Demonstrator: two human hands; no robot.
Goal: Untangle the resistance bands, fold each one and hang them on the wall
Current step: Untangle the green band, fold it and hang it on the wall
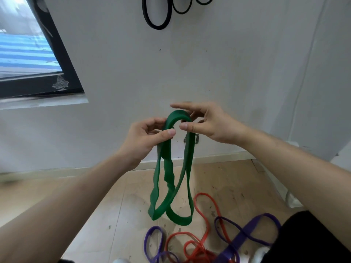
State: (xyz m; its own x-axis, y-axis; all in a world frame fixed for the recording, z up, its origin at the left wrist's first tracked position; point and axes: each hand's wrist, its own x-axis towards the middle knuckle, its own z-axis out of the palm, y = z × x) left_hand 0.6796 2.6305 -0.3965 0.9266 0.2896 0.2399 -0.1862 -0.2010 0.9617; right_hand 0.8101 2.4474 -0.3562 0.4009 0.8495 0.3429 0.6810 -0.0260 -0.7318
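The green band [164, 152] is a broad, flat loop of matte rubber, doubled over so that its top forms a tight arch and its strands hang down in long drooping loops. The left-hand strands are rippled and twisted. The right-hand ones run smoother, and the two sides cross low down before ending in rounded bends.

There is one green band. Three black loops [157, 16] hang high on the wall [209, 63], their tops cut off by the edge of the view. A tangle of red [202, 194] and purple bands [247, 232] lies on the floor [114, 196], with thin red loops, thin purple loops and one wide purple strap. How many separate bands make up that tangle cannot be told. It sits well away from the foot of the wall, close to the person.

The green band is in the air in front of the wall, above the floor and touching neither. Its arch sits between the two hands and everything else hangs below them. The left hand [146, 139] pinches the left leg of the arch just under the bend, thumb pressed against curled fingers. The right hand [210, 126] pinches the right leg between thumb and curled fingers, while its forefinger lies straight across above the top of the arch. The lowest bends of the band hang just over the floor tangle's far edge.
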